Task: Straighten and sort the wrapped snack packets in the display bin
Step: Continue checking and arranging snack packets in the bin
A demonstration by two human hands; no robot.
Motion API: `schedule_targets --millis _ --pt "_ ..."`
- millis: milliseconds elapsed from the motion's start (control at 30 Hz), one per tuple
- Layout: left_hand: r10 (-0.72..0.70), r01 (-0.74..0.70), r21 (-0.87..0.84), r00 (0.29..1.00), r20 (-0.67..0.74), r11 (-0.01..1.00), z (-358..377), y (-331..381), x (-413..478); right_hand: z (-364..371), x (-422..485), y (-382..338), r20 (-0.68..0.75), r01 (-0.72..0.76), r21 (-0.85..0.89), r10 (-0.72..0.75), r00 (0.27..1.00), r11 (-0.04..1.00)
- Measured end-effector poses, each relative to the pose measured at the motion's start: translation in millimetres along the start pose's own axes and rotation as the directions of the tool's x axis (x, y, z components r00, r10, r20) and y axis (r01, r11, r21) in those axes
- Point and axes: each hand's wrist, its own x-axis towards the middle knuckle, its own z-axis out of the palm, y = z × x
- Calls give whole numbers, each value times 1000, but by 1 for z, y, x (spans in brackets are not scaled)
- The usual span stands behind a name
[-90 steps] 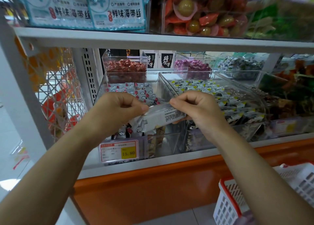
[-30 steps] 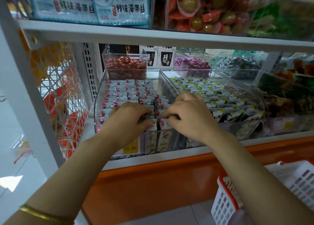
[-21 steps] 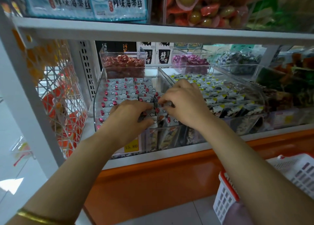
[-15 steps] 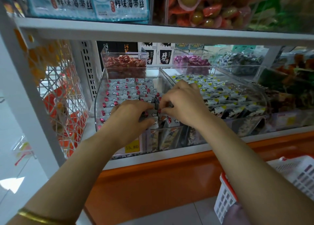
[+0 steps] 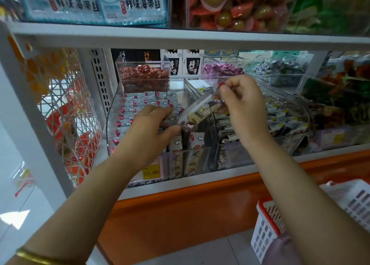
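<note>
— What's nearest?
— A white basket (image 5: 268,230) with a red rim, low at the right, and a gold bangle (image 5: 34,257) on the left wrist. Beyond them runs the shelf (image 5: 180,206) with its orange front.
— And the display bin?
— The clear display bin (image 5: 112,124) stands at the shelf's front edge, near its left end, with a yellow price tag (image 5: 151,171) on its front wall. Rows of silver packets (image 5: 136,109) with red dots lie flat inside.
— The hands?
— The right hand (image 5: 243,104) pinches the upper end of one packet (image 5: 198,112) between thumb and forefinger. The packet slants down to the left, above the bin's right wall. The left hand (image 5: 148,128) hangs over the rows, fingers curled down, thumb tip at the packet's lower end. Whether it grips there I cannot tell.
— What's in the way?
— The left hand hides part of the rows. The right forearm covers part of the neighbouring bin (image 5: 284,122) of black-and-yellow packets, just to the right.
— Farther back?
— A clear box of red sweets (image 5: 143,74) behind the bin, a white mesh panel (image 5: 66,112) at the left end, and the upper shelf (image 5: 180,37) overhead.
</note>
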Motion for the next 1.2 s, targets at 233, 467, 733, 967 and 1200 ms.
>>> schedule_targets --millis 233,467,733,967,1200 --pt "-221 214 -402 975 30 890 -6 6 1 1 -5 0 119 -359 461 344 931 811" --pt "-398 338 -566 917 20 752 -16 1 0 -3 -6 0 377 -555 556 408 832 619" --pt "-403 386 -732 900 165 562 -22 -1 -3 -2 -7 1 413 -597 643 440 797 480" --pt "-320 319 -654 939 122 686 -29 2 -5 7 -9 1 353 -564 536 440 825 628" --pt "-268 295 -599 954 137 745 -31 7 -11 14 -13 1 305 -380 348 280 910 857"
